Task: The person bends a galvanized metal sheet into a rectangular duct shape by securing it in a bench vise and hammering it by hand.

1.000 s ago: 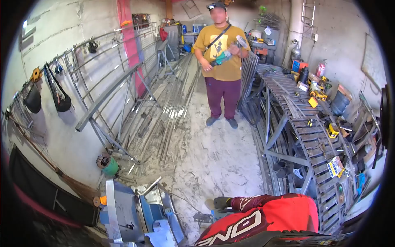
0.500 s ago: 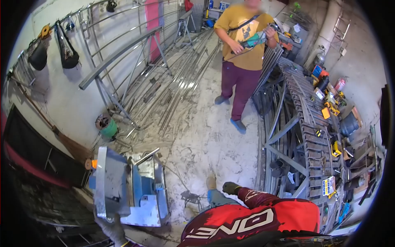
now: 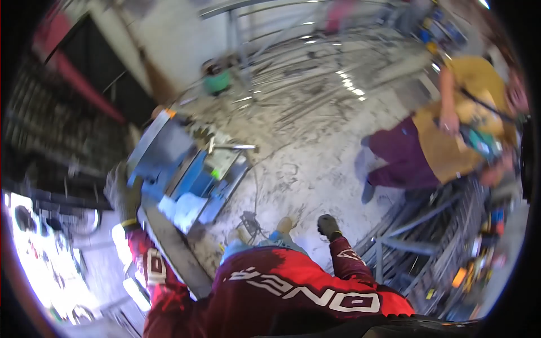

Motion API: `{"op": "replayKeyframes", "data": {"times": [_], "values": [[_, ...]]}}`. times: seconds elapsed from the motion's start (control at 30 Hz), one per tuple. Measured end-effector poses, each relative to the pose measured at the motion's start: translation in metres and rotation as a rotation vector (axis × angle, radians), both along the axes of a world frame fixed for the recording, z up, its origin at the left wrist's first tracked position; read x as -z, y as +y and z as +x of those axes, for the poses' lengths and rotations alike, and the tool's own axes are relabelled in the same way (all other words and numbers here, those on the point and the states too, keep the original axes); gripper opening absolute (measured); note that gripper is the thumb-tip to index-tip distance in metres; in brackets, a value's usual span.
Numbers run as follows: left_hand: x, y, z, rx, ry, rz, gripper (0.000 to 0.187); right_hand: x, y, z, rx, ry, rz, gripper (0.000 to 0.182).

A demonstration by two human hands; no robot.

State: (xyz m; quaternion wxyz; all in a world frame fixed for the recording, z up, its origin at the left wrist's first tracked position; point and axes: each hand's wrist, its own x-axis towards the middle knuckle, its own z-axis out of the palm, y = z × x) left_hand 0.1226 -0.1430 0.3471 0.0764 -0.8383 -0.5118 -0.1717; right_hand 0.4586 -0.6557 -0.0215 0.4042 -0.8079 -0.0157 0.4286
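Note:
On the left stands a blue-grey metal machine (image 3: 194, 177) with an open, boxy housing and a broad flat side panel. My left hand (image 3: 123, 194), in a grey glove, is at the lower left corner of that panel; its fingers look closed around the edge, though blur softens them. My right hand (image 3: 328, 226), in a dark glove, hangs over the concrete floor with the fingers curled in and nothing visible in it. A short metal bar (image 3: 234, 147) juts from the top of the machine.
At the right a person (image 3: 445, 129) in a mustard shirt holds a teal power tool (image 3: 482, 142). Metal tubes (image 3: 315, 84) lie across the floor at the back. A steel rack (image 3: 406, 242) stands at lower right, a green container (image 3: 217, 81) by the wall.
My view has turned left and tilted, so the person now appears farther right. My left hand stays at the panel corner. My right hand now shows more fully, over the floor.

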Motion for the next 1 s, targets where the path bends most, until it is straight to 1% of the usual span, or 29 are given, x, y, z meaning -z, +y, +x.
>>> {"op": "replayKeyframes", "data": {"times": [0.03,0.07,0.2,0.23,0.33,0.37,0.4,0.43,0.47,0.53,0.57,0.73,0.8,0.83,0.9,1.0], "values": [[0.005,0.0,-0.003,-0.032,-0.028,-0.001,0.061,-0.013,0.002,0.01,0.096,0.01,-0.009,0.023],[0.01,0.002,-0.005,-0.045,-0.056,0.002,0.062,-0.01,0.001,0.019,0.137,0.005,-0.01,0.019],[0.014,0.002,-0.004,-0.07,-0.083,-0.009,0.059,-0.007,-0.003,0.036,0.156,0.121,-0.026,0.014],[0.013,0.001,-0.003,-0.08,-0.089,-0.02,0.058,-0.008,-0.005,0.033,0.181,0.156,-0.014,0.013],[0.012,0.002,-0.003,-0.088,-0.098,-0.033,0.055,-0.005,0.004,0.018,0.149,0.18,-0.036,0.013],[0.014,0.004,-0.005,-0.05,-0.085,0.01,0.054,-0.004,0.009,0.012,0.154,0.184,-0.036,0.013],[0.016,0.005,-0.006,-0.013,-0.072,0.05,0.054,-0.003,0.013,0.006,0.11,0.195,-0.024,0.012],[0.016,0.004,-0.006,-0.006,-0.069,0.044,0.054,-0.003,0.017,-0.001,0.067,0.205,-0.014,0.012],[0.014,0.003,-0.005,-0.007,-0.068,0.043,0.053,-0.008,0.025,-0.01,0.074,0.207,-0.019,0.012],[0.012,0.002,-0.008,-0.004,-0.065,0.04,0.053,-0.013,0.042,-0.028,0.063,0.151,-0.047,0.02],[0.013,0.002,-0.01,0.014,-0.083,0.008,0.053,-0.015,0.049,-0.034,0.026,0.154,-0.035,0.021],[0.014,0.006,-0.02,0.104,-0.136,-0.023,0.053,-0.022,0.071,-0.064,0.027,0.084,-0.041,0.021],[0.012,0.008,-0.028,0.191,-0.22,-0.053,0.053,-0.02,0.077,-0.071,0.01,0.065,-0.045,0.021],[0.01,0.009,-0.033,0.194,-0.22,-0.061,0.053,-0.018,0.079,-0.075,-0.005,0.077,-0.066,0.015],[0.01,0.01,-0.046,0.271,-0.389,-0.02,0.051,-0.016,0.079,-0.086,-0.005,0.111,-0.078,0.013],[0.013,0.016,-0.069,0.286,-0.455,-0.066,0.051,-0.018,0.084,-0.107,-0.032,0.095,-0.093,0.013]]}}
